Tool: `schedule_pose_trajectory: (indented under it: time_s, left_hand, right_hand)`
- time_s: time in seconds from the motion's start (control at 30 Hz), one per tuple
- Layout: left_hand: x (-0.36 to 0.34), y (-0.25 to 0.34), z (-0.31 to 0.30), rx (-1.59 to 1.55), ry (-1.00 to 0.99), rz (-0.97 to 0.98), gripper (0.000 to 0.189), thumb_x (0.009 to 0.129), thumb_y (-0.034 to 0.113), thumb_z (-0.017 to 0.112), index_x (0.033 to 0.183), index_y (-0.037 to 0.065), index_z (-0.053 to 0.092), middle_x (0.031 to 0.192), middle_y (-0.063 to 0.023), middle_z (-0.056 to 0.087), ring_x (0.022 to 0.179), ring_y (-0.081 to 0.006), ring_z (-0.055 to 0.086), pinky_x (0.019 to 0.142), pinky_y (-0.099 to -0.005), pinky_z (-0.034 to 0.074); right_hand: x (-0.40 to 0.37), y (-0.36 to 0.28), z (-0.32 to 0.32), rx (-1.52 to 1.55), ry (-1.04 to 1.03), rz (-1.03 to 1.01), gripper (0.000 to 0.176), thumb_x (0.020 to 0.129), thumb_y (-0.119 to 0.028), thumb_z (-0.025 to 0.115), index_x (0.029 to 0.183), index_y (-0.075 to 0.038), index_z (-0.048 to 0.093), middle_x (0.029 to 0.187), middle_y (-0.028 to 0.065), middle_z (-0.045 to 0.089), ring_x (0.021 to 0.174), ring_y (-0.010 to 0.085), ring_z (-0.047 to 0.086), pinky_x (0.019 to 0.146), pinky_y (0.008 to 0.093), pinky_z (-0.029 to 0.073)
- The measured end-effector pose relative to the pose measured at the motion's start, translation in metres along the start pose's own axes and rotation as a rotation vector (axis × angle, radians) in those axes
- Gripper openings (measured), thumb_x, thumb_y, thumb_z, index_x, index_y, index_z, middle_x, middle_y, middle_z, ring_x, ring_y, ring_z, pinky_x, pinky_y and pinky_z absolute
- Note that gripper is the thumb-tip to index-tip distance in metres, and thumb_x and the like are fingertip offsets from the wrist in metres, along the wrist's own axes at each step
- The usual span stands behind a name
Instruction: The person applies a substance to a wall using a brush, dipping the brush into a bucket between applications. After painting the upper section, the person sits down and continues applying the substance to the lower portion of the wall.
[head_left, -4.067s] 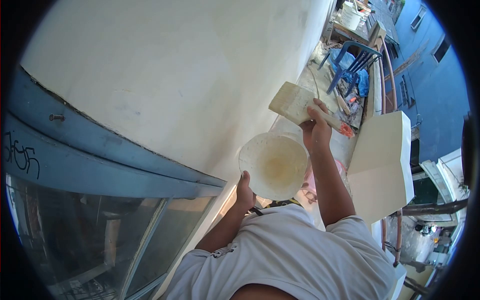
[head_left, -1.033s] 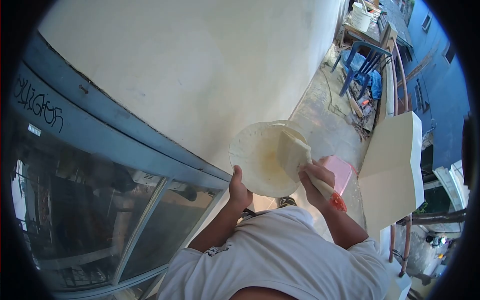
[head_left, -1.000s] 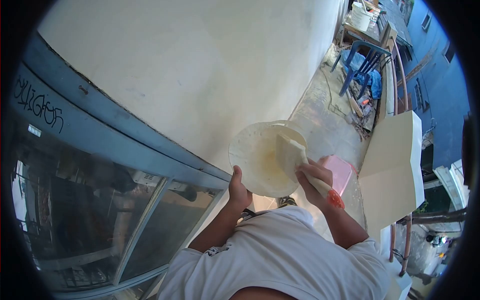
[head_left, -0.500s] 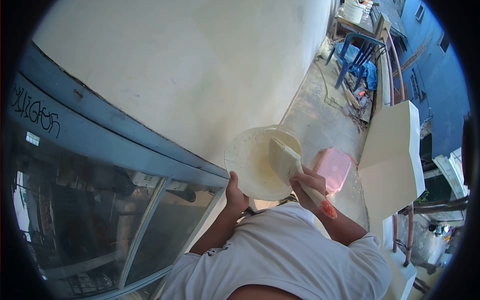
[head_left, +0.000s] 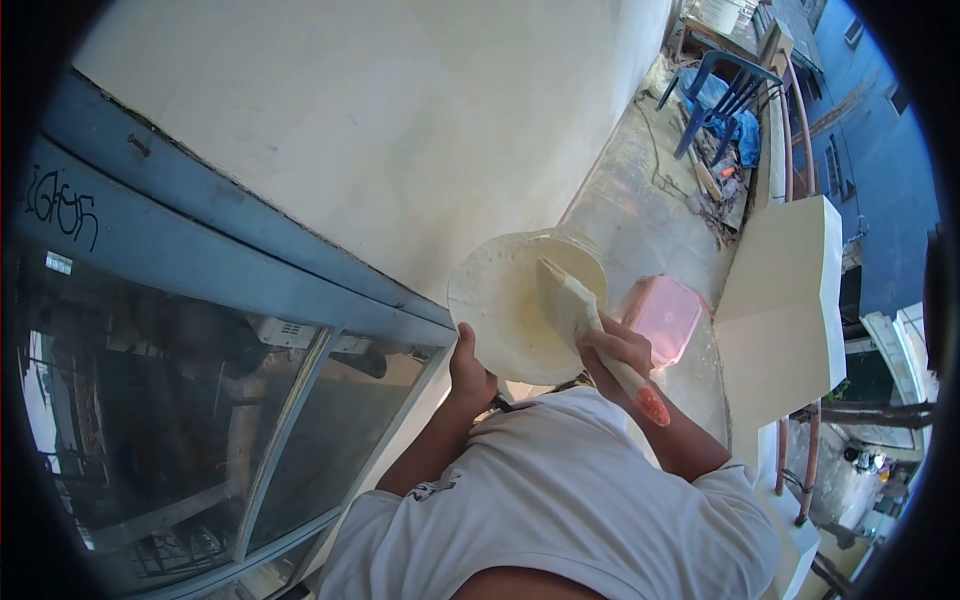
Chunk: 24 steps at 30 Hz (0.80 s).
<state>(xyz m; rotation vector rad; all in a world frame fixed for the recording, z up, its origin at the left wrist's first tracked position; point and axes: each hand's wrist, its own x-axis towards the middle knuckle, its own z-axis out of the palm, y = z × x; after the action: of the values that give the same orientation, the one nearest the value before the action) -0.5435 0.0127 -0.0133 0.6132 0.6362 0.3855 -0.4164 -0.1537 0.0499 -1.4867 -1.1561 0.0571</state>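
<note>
Broad cream brush (head_left: 569, 305) has moved inside round off-white container (head_left: 500, 310); right hand (head_left: 617, 352) grips brush, left hand (head_left: 469, 371) clasps container, best kept steady.

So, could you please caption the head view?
Left hand holds a pale bowl, right hand a brush angled across it.

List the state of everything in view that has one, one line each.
White container: uncovered, yellowish inside, held by the left hand.
Brush: gripped in the right hand, bristle end at the container's mouth.
Pink tub: on the floor; lid or no lid, unclear.
Blue chair: nobody seated.
Glass window: shut or not, cannot tell.
</note>
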Motion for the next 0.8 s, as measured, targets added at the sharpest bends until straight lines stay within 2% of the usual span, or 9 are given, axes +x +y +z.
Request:
schedule_pose_trajectory:
  time_s: [0.17,0.23,0.27,0.37,0.4,0.5,0.6,0.67,0.8]
  left_hand:
    - [0.001,0.007,0.003,0.009,0.002,0.036,0.056,0.093,0.046,0.029,0.133,0.007,0.029,0.131,-0.0095,0.04,0.121,-0.0249,0.039,0.1,-0.0389,0.031]
    - [0.005,0.008,0.002,0.004,-0.011,0.043,0.056,0.093,0.046,0.029,0.133,0.007,0.029,0.131,-0.0095,0.04,0.121,-0.0247,0.039,0.1,-0.0387,0.031]
    - [0.005,0.008,0.0,0.008,-0.035,0.058,0.056,0.093,0.046,0.03,0.133,0.007,0.029,0.131,-0.0095,0.04,0.121,-0.0246,0.039,0.1,-0.0386,0.031]
    - [0.005,0.012,0.007,0.034,-0.048,0.101,0.056,0.093,0.046,0.03,0.133,0.007,0.03,0.131,-0.0095,0.04,0.121,-0.0246,0.039,0.1,-0.0384,0.032]
    - [0.005,0.011,0.006,0.031,-0.049,0.107,0.056,0.093,0.046,0.03,0.133,0.007,0.03,0.131,-0.0095,0.04,0.121,-0.0246,0.039,0.1,-0.0384,0.032]
    - [0.01,0.011,0.002,0.002,-0.061,0.094,0.056,0.093,0.046,0.031,0.133,0.007,0.029,0.131,-0.0096,0.04,0.121,-0.0247,0.039,0.1,-0.0385,0.032]
    - [0.009,0.011,-0.001,-0.007,-0.07,0.054,0.056,0.093,0.046,0.03,0.134,0.007,0.028,0.131,-0.0104,0.04,0.121,-0.0254,0.039,0.101,-0.0393,0.031]
    - [0.009,0.011,-0.004,0.002,-0.074,0.06,0.057,0.093,0.046,0.029,0.134,0.007,0.028,0.131,-0.0107,0.04,0.121,-0.0258,0.039,0.101,-0.0396,0.031]
    - [0.006,0.004,-0.013,0.012,-0.059,0.017,0.058,0.093,0.047,0.029,0.134,0.007,0.027,0.132,-0.0116,0.039,0.122,-0.0271,0.038,0.101,-0.0407,0.032]
  right_hand:
    - [-0.005,0.007,0.003,0.076,0.136,0.062,0.017,0.077,0.003,0.061,0.093,-0.004,0.057,0.093,0.0131,0.063,0.069,0.0197,0.063,0.06,0.0259,0.049]
    - [-0.01,0.01,0.001,0.077,0.183,0.269,0.017,0.08,0.0,0.061,0.095,-0.003,0.056,0.092,0.0098,0.061,0.075,0.0136,0.059,0.064,0.0242,0.047]
    - [-0.012,0.01,0.004,0.245,0.311,0.499,0.015,0.081,-0.002,0.061,0.095,-0.002,0.056,0.093,0.0074,0.06,0.082,0.0108,0.056,0.07,0.0239,0.045]
    - [-0.01,0.015,0.002,0.794,0.603,0.641,0.013,0.08,-0.004,0.061,0.092,-0.002,0.057,0.092,0.0059,0.06,0.084,0.0111,0.055,0.074,0.0236,0.045]
    - [-0.01,0.015,0.0,0.794,0.598,0.637,0.013,0.08,-0.004,0.061,0.092,-0.002,0.057,0.092,0.0059,0.06,0.084,0.0111,0.055,0.074,0.0236,0.045]
    - [0.003,0.008,-0.014,0.035,0.146,0.319,0.01,0.079,-0.003,0.062,0.088,-0.002,0.058,0.094,0.0057,0.06,0.084,0.0128,0.057,0.069,0.0236,0.046]
    - [0.006,0.018,-0.003,0.199,0.313,0.423,0.013,0.08,-0.001,0.059,0.092,-0.004,0.056,0.096,0.0077,0.058,0.085,0.0162,0.058,0.071,0.0271,0.048]
    - [0.021,0.016,0.003,0.946,0.604,0.597,0.022,0.081,-0.001,0.057,0.1,-0.008,0.05,0.099,0.0091,0.055,0.085,0.0194,0.059,0.076,0.0325,0.05]
    - [0.088,-0.007,0.018,1.166,0.723,0.484,0.031,0.081,-0.001,0.056,0.107,-0.01,0.042,0.1,0.0097,0.052,0.087,0.0202,0.058,0.071,0.0342,0.052]
